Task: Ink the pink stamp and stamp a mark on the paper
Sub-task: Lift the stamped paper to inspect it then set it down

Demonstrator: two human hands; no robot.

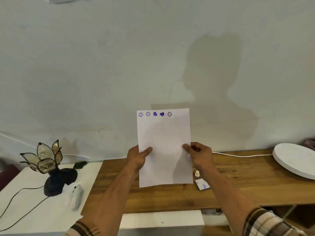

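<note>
We are pinching the paper (164, 147) upright, left hand (137, 158) and right hand (200, 155) clamping its edges; it is hiding the wooden table (238, 178) behind, a small pale stamp (197, 173) standing below our right grip.

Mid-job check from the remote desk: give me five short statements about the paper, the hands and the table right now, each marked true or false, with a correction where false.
1. Both hands hold the paper upright above the wooden table. True: the left hand grips its left edge and the right hand its right edge.
2. The paper is blank. False: a row of five purple stamped marks runs along its top edge.
3. All the marks are hearts. False: two look like hearts, three like smiley faces.
4. A small stamp stands on the table beside the paper's lower right corner. True.
5. The right hand is pressing a stamp onto the paper. False: it only holds the sheet.
</note>
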